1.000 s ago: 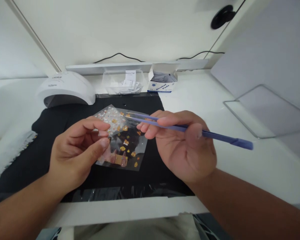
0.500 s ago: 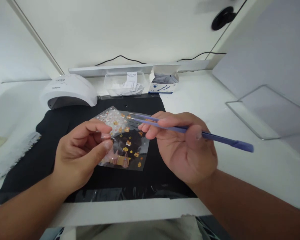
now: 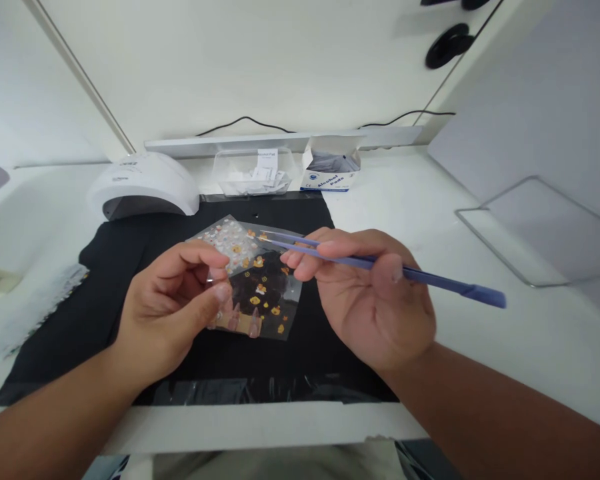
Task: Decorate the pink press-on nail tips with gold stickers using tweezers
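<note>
My left hand [image 3: 173,300] pinches a small, clear pinkish false nail [image 3: 213,276] between thumb and fingers; the fingers hide most of it. In my right hand [image 3: 375,287] lies a pair of purple tweezers [image 3: 430,275], its fine tips pointing left and slightly apart. Nothing can be made out between the tips. Beneath both hands is a clear sticker sheet [image 3: 275,283] with orange and yellow figures. A second sheet with white dots [image 3: 225,233] overlaps its upper left. Several pinkish false nails [image 3: 254,323] stand along a tan strip at the sheet's lower edge.
A black mat [image 3: 310,367] covers the table's middle. Behind it are a white nail lamp [image 3: 145,177], a clear tray [image 3: 225,177] with sachets, and an alcohol pads box [image 3: 330,180]. A fringed white item [image 3: 50,307] lies left; a wire frame [image 3: 510,250] stands right.
The whole view has shifted slightly down and to the right. Both hands keep nearly the same pose, with the tweezers' tips still over the sheets.
</note>
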A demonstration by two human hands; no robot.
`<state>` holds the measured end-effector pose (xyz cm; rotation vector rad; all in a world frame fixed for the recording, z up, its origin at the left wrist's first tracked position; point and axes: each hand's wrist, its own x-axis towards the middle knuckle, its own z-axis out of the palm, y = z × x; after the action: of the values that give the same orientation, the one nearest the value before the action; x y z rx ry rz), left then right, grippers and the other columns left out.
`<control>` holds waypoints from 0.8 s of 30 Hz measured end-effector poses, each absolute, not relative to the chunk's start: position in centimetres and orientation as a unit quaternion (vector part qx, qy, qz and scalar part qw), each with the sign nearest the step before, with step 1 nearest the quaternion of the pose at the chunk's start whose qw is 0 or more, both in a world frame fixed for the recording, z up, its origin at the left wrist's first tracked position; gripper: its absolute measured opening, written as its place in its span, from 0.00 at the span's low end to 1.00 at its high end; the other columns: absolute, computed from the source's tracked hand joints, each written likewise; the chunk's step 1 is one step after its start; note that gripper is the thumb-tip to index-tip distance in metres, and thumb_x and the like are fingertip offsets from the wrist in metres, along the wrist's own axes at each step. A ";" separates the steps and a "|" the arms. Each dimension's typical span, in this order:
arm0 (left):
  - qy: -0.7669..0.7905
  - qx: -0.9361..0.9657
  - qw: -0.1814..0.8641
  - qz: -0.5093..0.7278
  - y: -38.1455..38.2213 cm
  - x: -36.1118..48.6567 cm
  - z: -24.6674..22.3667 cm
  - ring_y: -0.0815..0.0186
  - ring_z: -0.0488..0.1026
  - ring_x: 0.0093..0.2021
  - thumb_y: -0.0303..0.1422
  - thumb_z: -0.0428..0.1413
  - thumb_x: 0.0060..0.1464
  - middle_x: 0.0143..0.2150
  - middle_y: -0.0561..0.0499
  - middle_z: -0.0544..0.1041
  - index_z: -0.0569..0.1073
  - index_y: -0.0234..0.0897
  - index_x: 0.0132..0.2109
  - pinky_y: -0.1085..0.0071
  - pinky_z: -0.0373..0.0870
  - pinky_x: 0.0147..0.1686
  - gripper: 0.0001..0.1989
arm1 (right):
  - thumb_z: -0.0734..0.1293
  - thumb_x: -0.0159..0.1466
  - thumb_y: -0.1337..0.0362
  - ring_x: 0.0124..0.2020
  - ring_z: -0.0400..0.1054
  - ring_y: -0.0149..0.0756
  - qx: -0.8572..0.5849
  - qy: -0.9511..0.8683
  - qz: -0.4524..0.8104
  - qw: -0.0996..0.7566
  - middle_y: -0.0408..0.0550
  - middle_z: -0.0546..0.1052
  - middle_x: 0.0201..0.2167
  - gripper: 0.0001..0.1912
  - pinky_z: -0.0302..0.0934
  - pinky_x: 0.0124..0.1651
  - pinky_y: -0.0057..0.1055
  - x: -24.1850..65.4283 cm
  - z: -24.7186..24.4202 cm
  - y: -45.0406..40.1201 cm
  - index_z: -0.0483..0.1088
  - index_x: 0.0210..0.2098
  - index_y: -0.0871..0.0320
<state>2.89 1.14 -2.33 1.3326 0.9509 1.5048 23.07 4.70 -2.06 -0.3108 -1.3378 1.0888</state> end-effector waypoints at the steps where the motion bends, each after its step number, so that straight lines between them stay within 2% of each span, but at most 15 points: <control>1: 0.386 0.535 0.442 0.607 1.2 2.9 -2.3 0.73 0.72 0.27 0.20 0.63 0.51 0.32 0.54 0.75 0.80 0.40 0.40 0.80 0.72 0.24 0.11 | 0.60 0.72 0.54 0.35 0.75 0.42 -0.137 -0.585 0.476 0.642 0.49 0.79 0.29 0.19 0.70 0.41 0.44 23.1 -2.1 4.7 0.81 0.42 0.54; 6: 0.403 0.529 0.437 0.606 1.2 3.0 -2.2 0.72 0.72 0.25 0.21 0.65 0.49 0.30 0.54 0.76 0.81 0.39 0.39 0.80 0.71 0.21 0.11 | 0.61 0.72 0.54 0.36 0.76 0.42 -0.133 -0.583 0.478 0.643 0.50 0.80 0.29 0.18 0.72 0.41 0.44 23.1 -2.1 4.8 0.82 0.42 0.54; 11: 0.396 0.525 0.451 0.603 1.1 3.0 -2.2 0.74 0.74 0.27 0.18 0.63 0.50 0.30 0.56 0.78 0.82 0.41 0.41 0.82 0.74 0.26 0.14 | 0.61 0.72 0.54 0.38 0.77 0.43 -0.127 -0.590 0.480 0.637 0.49 0.81 0.30 0.18 0.72 0.45 0.45 23.2 -2.2 4.9 0.82 0.43 0.53; 19: 0.366 0.535 0.468 0.601 1.2 3.2 -2.2 0.75 0.74 0.24 0.19 0.63 0.52 0.30 0.57 0.77 0.80 0.41 0.41 0.82 0.74 0.23 0.13 | 0.60 0.73 0.55 0.39 0.77 0.44 -0.120 -0.594 0.479 0.635 0.50 0.81 0.30 0.19 0.72 0.47 0.46 23.2 -2.4 5.0 0.81 0.43 0.55; 24: 0.315 0.547 0.501 0.592 1.2 3.3 -2.4 0.73 0.73 0.27 0.22 0.63 0.55 0.33 0.56 0.74 0.76 0.43 0.47 0.79 0.78 0.25 0.15 | 0.59 0.73 0.56 0.39 0.76 0.44 -0.105 -0.603 0.491 0.619 0.52 0.81 0.31 0.20 0.70 0.47 0.44 23.5 -2.2 4.9 0.81 0.45 0.56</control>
<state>3.28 1.21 -2.42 1.3234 0.7620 1.4305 23.54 4.93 -2.16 -0.2417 -1.3879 1.1296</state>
